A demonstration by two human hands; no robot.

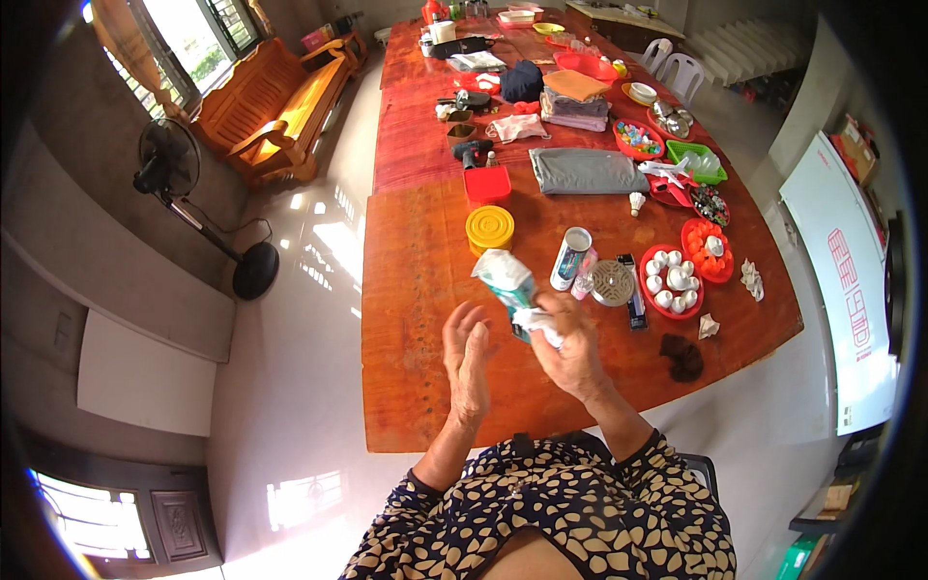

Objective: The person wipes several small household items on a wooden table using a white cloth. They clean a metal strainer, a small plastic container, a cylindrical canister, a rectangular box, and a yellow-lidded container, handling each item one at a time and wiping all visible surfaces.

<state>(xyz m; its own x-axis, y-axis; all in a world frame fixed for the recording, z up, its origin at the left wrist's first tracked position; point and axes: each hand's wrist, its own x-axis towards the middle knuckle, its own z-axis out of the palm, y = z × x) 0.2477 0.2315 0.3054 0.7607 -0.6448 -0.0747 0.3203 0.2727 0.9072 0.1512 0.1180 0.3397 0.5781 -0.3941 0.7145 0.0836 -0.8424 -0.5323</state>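
Head view: a green-and-white packet [507,278] is up over the table [411,290], nearest the right hand [572,346].
I see that hand closed on white tissue [541,326] at the packet's right edge; blur hides whether it grips the packet too. The packet lies leftward of this grip, its long axis leaning left at the far end. The left hand [468,362] is unfolded, apparently empty, just beside.

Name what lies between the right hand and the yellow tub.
In the head view, a green-and-white packet and some crumpled white material lie between the right hand and the yellow tub.
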